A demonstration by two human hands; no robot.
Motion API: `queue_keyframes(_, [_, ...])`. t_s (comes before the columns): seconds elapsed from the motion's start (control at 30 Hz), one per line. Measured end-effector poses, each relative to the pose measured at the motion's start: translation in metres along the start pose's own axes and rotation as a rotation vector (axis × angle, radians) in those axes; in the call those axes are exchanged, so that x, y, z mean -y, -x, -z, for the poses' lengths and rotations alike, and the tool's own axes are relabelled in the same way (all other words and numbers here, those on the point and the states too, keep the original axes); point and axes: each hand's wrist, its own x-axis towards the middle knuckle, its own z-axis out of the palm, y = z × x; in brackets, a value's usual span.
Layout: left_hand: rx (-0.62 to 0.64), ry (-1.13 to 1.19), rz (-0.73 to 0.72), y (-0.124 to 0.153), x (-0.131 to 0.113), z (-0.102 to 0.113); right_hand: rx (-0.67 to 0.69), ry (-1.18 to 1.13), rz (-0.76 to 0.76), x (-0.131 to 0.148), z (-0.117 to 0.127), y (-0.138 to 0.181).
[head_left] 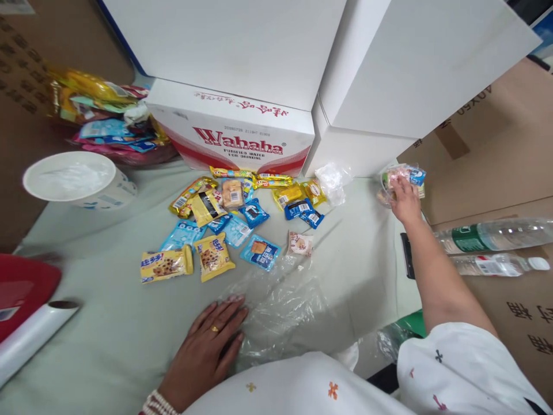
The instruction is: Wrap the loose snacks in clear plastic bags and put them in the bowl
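Observation:
My left hand (209, 340) lies flat with its fingers stretched out, pressing the edge of a clear plastic bag (280, 305) onto the pale green table (108, 323). My right hand (404, 199) reaches far to the right and closes on a clear bag of snacks (404, 174) beside the cardboard boxes. Several small snack packets (235, 222), yellow and blue, lie scattered in the middle of the table ahead of both hands.
A Wahaha water carton (242, 129) and white boxes (389, 75) stand behind the packets. A white tub (75, 178) and a heap of snack bags (108, 118) sit at the left. Two water bottles (496, 236) lie at the right, a plastic roll (32, 337) at the lower left.

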Motion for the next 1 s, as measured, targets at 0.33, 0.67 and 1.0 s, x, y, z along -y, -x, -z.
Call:
queue_keyframes(0.33, [0.02, -0.001, 0.004, 0.002, 0.001, 0.0, 0.044, -0.006, -0.075, -0.035, -0.015, -0.051])
queue_keyframes(0.67, [0.031, 0.012, 0.016, -0.001, -0.001, 0.004, 0.143, 0.154, -0.14, -0.023, -0.007, -0.071])
queue_keyframes(1.0, [0.04, 0.198, 0.165, -0.005, -0.001, 0.002, -0.006, -0.379, -0.22, 0.11, -0.004, -0.011])
